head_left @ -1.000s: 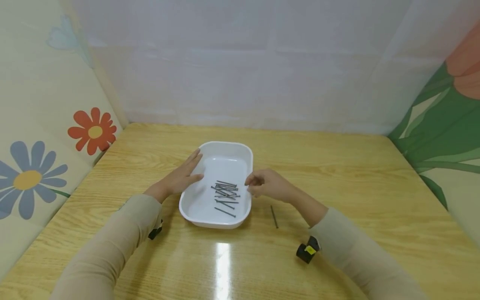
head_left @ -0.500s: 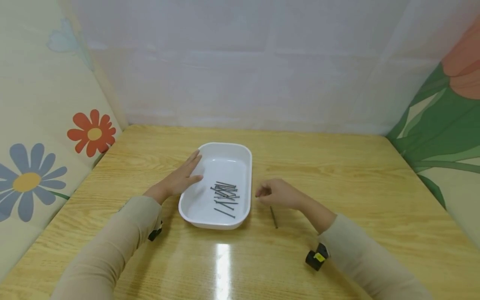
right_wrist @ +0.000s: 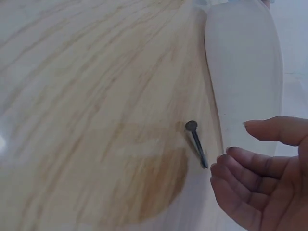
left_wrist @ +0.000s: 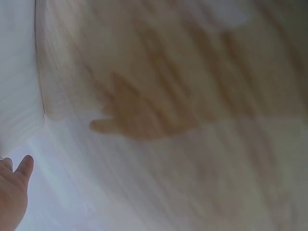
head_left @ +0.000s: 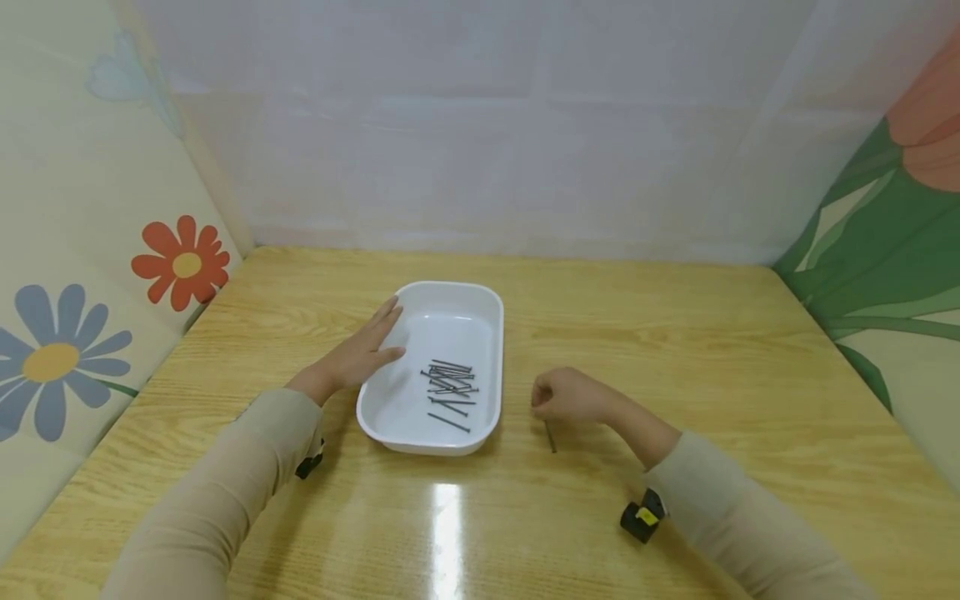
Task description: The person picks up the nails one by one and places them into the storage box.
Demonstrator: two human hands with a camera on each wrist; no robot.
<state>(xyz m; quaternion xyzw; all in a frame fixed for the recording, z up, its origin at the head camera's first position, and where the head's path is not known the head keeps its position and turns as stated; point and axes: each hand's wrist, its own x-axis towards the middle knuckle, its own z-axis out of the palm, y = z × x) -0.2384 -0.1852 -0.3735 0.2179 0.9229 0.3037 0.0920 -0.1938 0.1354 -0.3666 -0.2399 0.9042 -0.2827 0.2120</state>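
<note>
A white rectangular tray (head_left: pixel 491 367) holds a loose pile of dark nails (head_left: pixel 450 383). My left hand (head_left: pixel 356 354) rests on the tray's left rim with its fingers extended and thumb over the inside. To the right of the tray, one more nail (head_left: pixel 551 437) lies on the table. My right hand (head_left: pixel 573 396) hovers over that nail's far end and hides part of it in the head view. In the right wrist view, the nail (right_wrist: pixel 197 144) lies just off the fingertips, its flat head away from the hand. Thumb and bent fingers stand apart with nothing between them.
The wood-grain table (head_left: pixel 675 333) runs back to a white cloth backdrop (head_left: pixel 480 125). Flower-printed panels (head_left: pixel 75 208) stand at the sides. A black wrist camera (head_left: pixel 641 518) sits under the right sleeve, close above the table.
My right hand has moved from the tray's right rim rightward and toward me, down to the loose nail. My left hand and the tray have stayed in place.
</note>
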